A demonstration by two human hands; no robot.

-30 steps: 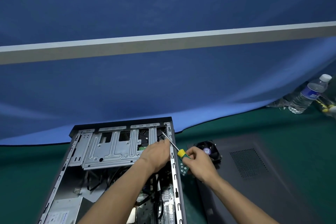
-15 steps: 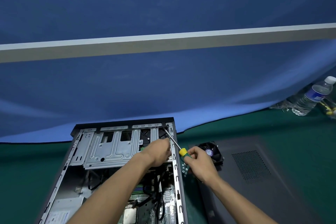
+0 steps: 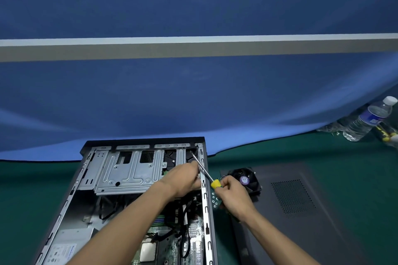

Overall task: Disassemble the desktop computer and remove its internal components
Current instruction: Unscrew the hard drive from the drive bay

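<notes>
Matt grey sheet-metal drive cage (image 3: 129, 170), clear glossy plastic bottle (image 3: 364, 122), blue cloth backdrop (image 3: 193, 97).

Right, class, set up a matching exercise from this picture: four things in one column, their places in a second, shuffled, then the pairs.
Things:
1. screwdriver
2. water bottle
3. fan
4. side panel

Places:
A. flat on the green table, right of the computer case
B. far right, by the blue cloth
C. gripped by the right hand
D. on the panel's near-left corner

Pairs: 1-C, 2-B, 3-D, 4-A

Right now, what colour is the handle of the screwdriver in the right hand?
Yellow with green below, on the screwdriver that the right hand grips; the head view shows it.
</notes>
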